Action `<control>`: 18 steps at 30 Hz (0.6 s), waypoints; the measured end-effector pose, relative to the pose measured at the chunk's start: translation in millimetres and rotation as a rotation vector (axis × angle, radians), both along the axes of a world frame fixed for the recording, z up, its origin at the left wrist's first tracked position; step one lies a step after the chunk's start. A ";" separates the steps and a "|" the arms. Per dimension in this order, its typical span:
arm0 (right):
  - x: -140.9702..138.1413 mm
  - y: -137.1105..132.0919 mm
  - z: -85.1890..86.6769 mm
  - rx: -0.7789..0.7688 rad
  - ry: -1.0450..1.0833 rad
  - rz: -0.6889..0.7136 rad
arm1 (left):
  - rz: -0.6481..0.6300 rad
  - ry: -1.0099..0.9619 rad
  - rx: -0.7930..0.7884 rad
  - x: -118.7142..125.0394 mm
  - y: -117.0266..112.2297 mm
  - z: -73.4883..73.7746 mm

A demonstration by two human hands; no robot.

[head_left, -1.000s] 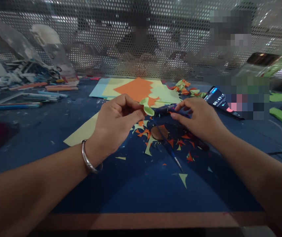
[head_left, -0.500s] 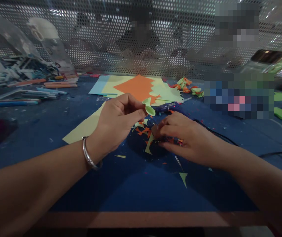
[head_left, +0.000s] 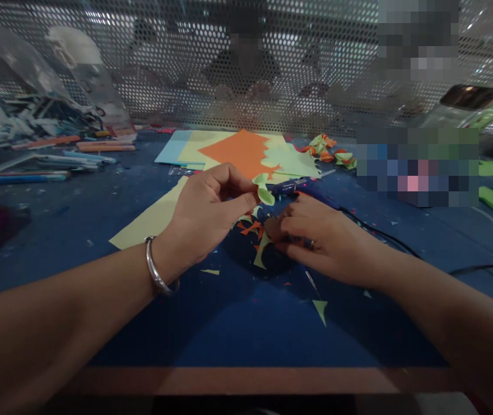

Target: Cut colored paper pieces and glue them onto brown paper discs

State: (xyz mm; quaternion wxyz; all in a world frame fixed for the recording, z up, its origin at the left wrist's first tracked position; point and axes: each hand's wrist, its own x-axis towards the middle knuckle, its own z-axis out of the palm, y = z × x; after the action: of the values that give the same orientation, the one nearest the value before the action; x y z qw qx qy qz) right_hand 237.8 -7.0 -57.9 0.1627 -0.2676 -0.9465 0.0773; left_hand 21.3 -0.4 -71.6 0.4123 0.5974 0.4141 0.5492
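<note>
My left hand (head_left: 214, 210), with a silver bangle (head_left: 155, 268) at the wrist, pinches a small curled light-green paper piece (head_left: 265, 191) between thumb and fingers. Lower and to the right, my right hand (head_left: 315, 236) is curled over the paper scraps (head_left: 253, 227); whatever its fingers hold, if anything, is hidden. Orange and pale-green offcuts lie between the hands, and a pale-green strip (head_left: 261, 253) is beside the right fingertips. Behind that hand lies a dark blue tool (head_left: 289, 188) with a label. A thin shiny stick (head_left: 311, 281) pokes out below the hand.
An orange sheet (head_left: 235, 148) rests on yellow and blue sheets against the perforated metal screen (head_left: 177, 63). Folded paper pieces (head_left: 326, 150) lie right of them. Pens (head_left: 43, 173) and a bottle (head_left: 95, 86) stand left. A black cable (head_left: 385, 236) runs right.
The green paper piece in my left hand has shifted slightly right and turned a little. My right fingers have drawn slightly closer together above the scraps.
</note>
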 end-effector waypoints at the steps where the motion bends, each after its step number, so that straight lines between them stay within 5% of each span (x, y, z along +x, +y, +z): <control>1: 0.7 -0.3 0.5 0.000 0.034 -0.010 | 0.000 0.011 0.009 -0.2 0.2 -0.4; 10: 9.2 -5.0 10.4 -0.146 0.336 -0.303 | -0.125 0.093 0.021 0.4 -0.6 1.1; 18: 5.1 -10.1 16.1 -0.235 0.467 -0.341 | -0.144 0.202 0.115 0.9 -6.9 3.1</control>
State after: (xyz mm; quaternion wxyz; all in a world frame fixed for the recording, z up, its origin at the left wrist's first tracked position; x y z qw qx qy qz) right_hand 242.9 -17.2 -41.8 0.3545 -0.4143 -0.8097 0.2172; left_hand 22.2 -7.3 -68.5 0.3722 0.7005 0.3772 0.4781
